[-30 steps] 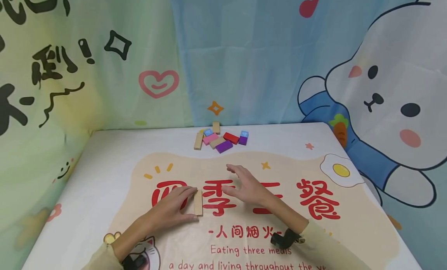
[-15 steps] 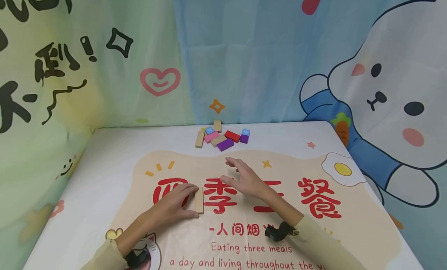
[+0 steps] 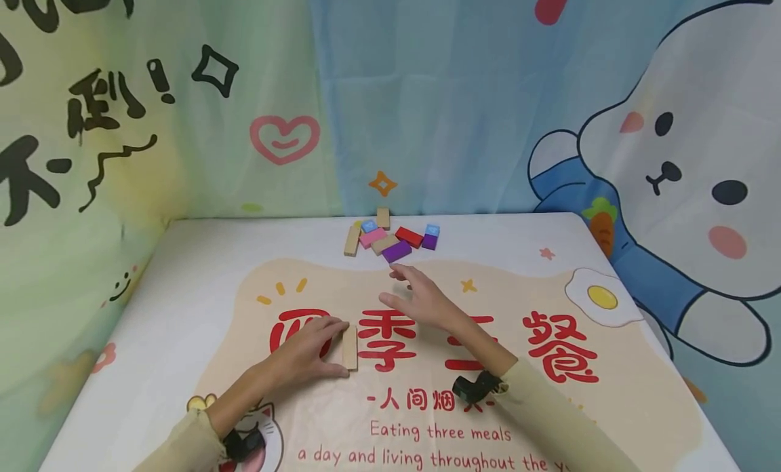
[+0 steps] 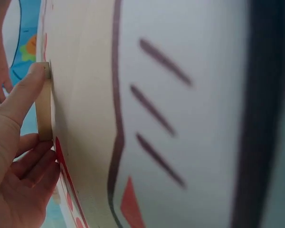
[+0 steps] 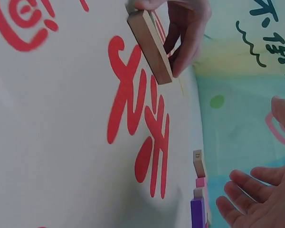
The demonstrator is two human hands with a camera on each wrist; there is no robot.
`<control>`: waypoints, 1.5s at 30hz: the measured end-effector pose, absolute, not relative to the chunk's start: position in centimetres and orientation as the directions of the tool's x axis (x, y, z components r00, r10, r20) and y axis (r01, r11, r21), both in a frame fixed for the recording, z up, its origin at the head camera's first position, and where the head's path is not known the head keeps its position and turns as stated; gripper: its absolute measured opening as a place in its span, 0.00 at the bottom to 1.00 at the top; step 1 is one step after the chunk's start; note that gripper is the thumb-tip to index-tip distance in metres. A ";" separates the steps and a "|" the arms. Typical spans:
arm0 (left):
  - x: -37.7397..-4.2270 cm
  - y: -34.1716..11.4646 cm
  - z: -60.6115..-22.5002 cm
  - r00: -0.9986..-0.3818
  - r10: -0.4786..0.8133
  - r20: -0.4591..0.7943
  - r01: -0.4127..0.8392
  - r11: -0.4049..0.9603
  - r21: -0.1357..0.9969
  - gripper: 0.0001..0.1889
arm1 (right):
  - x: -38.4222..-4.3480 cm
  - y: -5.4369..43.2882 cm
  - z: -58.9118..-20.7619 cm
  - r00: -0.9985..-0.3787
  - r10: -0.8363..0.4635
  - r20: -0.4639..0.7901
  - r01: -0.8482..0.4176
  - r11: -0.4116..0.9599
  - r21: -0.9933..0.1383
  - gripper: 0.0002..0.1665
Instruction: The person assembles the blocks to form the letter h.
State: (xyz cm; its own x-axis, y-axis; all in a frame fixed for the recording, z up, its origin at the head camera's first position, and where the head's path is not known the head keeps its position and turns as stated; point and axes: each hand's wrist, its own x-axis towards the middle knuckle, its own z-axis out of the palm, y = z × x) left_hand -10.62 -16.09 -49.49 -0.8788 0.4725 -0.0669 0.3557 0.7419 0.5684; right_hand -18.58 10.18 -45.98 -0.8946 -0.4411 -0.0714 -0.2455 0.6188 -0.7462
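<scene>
A plain wooden block point(image 3: 350, 348) lies on the printed tablecloth, just left of the middle. My left hand point(image 3: 310, 353) pinches it by its two ends, thumb at the near end and fingers at the far one. That same grip shows in the left wrist view, where the thumb covers one end of the block point(image 4: 44, 111). To the right and farther forward, my right hand point(image 3: 427, 299) is held over the cloth, fingers spread and holding nothing. It is nearest to a purple block point(image 3: 397, 251) at the front of a loose pile.
Beyond the hands, the pile also has a red block point(image 3: 409, 237), a pink block point(image 3: 373, 238), a standing-out wooden block point(image 3: 352, 241) and several others near the table's back edge. A printed curtain point(image 3: 439, 119) hangs right behind.
My right hand has moved forward and slightly left, closer to the pile of blocks. The left hand keeps its hold on the wooden block in the same place. The head view has shifted a little.
</scene>
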 end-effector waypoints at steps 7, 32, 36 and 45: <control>-10.6 -16.1 -49.5 -0.876 0.479 -0.059 0.363 0.734 0.574 0.44 | -19.8 9.3 -46.3 -0.892 -0.448 -0.054 -0.277 0.638 -0.719 0.47; -10.4 -16.1 -49.3 -0.881 0.466 -0.083 0.340 0.745 0.574 0.44 | -20.9 9.3 -46.6 -0.900 -0.428 -0.087 -0.251 0.671 -0.698 0.45; -10.4 -16.3 -49.3 -0.874 0.479 -0.085 0.351 0.742 0.571 0.44 | -21.0 9.3 -46.7 -0.900 -0.426 -0.094 -0.245 0.671 -0.700 0.45; -10.5 -16.4 -49.4 -0.867 0.491 -0.086 0.360 0.736 0.573 0.45 | -21.2 9.3 -46.7 -0.899 -0.428 -0.094 -0.245 0.669 -0.701 0.45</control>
State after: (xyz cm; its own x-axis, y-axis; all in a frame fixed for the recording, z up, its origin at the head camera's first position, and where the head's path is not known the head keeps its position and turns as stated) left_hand -10.50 -16.38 -49.35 -0.8666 0.4914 -0.0862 0.3603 0.7360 0.5731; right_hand -21.25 9.35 -46.66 -0.8987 -0.4283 -0.0944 -0.2453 0.6693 -0.7013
